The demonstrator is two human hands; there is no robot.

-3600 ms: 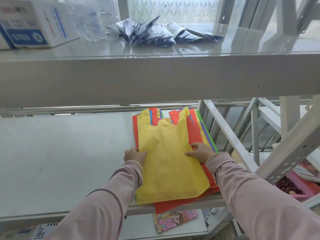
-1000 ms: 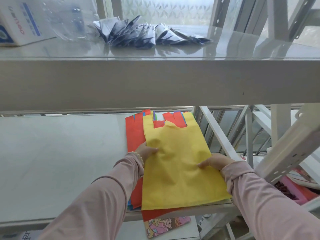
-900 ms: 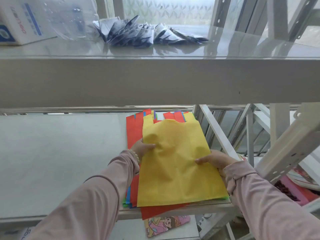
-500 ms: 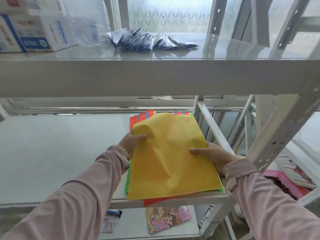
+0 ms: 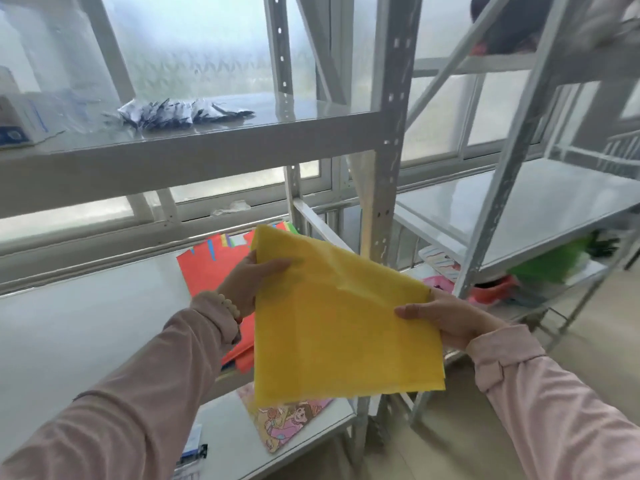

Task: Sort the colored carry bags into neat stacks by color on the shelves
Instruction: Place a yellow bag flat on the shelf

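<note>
Holding the yellow bag point(image 5: 339, 327) up in the air with both hands: the left hand point(image 5: 256, 282) pinches its top-left edge, thumb on the front, and the right hand point(image 5: 446, 320) grips the right edge, so both are clamped on it. It hangs just in front of the middle shelf's point(image 5: 86, 323) front right corner, touching nothing else. Progress-wise I'd say barely started. The mixed pile point(image 5: 207, 275) sits by the right edge of that shelf, red on top with blue, green and yellow bits poking out at the back, and I can't spot a single sorted stack yet. So yellow needs a spot, then everything else. The shelving is glossy grey metal. The upper shelf point(image 5: 207, 140) has dark packets point(image 5: 183, 112), a cartoon-print bag point(image 5: 287, 424) lies on the shelf below, a second rack point(image 5: 519, 209) stands to the right, and there are frosted windows point(image 5: 207, 46) behind.
</note>
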